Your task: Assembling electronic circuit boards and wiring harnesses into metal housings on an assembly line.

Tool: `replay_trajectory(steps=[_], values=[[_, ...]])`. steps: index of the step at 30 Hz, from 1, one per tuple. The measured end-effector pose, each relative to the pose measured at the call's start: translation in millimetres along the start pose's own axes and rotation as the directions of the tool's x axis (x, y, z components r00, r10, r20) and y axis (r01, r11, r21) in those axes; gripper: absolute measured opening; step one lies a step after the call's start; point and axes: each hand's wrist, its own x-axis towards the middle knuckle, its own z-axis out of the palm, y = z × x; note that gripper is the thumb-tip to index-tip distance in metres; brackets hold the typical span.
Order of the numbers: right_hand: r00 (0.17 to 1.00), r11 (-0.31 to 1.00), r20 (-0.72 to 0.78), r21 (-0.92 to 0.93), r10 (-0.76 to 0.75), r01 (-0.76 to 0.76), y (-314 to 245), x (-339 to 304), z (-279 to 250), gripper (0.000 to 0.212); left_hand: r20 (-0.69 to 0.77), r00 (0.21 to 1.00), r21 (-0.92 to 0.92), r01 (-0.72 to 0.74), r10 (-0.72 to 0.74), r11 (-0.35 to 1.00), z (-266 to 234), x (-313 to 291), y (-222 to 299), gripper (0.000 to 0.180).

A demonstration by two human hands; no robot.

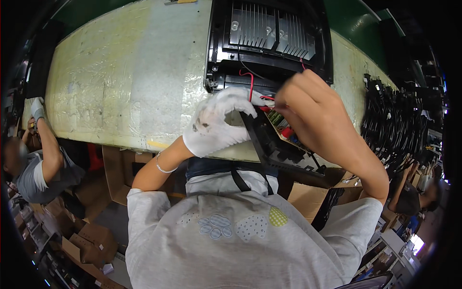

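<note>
My left hand (216, 123), in a stained white glove, curls round the left edge of a black plastic cover (276, 156). The cover is tilted over the bench's near edge. A circuit board (276, 120) with a red part sits inside it, partly hidden by my right hand. That hand (317, 113) is bare, its fingers pinched at the red wire (267, 98) beside the gloved fingertips; the fingertips are slightly blurred. Just beyond lies a black device housing (215, 48) with a finned metal heat sink (269, 29). Another red wire (251, 79) runs from it toward my left hand.
A film-covered bench (120, 86) stretches left. Many black cables (392, 120) hang in a bundle at the right. Cardboard boxes (91, 241) stand below left, and an open box (305, 200) is beneath the cover. Other people work at the far left (43, 168) and right (409, 195).
</note>
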Motion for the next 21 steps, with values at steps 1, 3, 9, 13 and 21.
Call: replay_trajectory(steps=[1, 3, 9, 13, 21], values=[[0.994, 0.994, 0.061, -0.054, -0.090, 0.093, 3.7, -2.1, -2.2, 0.036, -0.009, 1.000, -0.013, 0.010, -0.010, 1.000, 0.1, 1.2, -1.0, 0.034], [0.996, 0.997, 0.048, 0.013, -0.078, 0.077, 4.3, -0.5, -2.8, 0.028, -0.019, 1.000, -0.025, 0.022, -0.023, 0.999, 1.0, 2.3, -3.6, 0.034], [0.974, 0.988, 0.186, 0.107, -0.126, 0.108, 0.9, 13.0, -8.6, 0.019, -0.061, 0.997, -0.084, 0.032, -0.037, 0.996, 5.3, 0.3, -9.6, 0.036], [0.935, 0.995, 0.345, -0.040, -0.076, 0.095, -3.3, 21.7, -15.3, 0.023, -0.022, 0.995, 0.027, 0.098, -0.098, 0.995, 5.4, 1.8, 5.5, 0.033], [0.954, 0.992, 0.283, 0.044, 0.101, -0.118, -5.0, 26.4, -4.2, 0.021, -0.037, 0.995, 0.033, 0.093, -0.092, 0.995, 3.1, -4.9, -0.8, 0.028]])
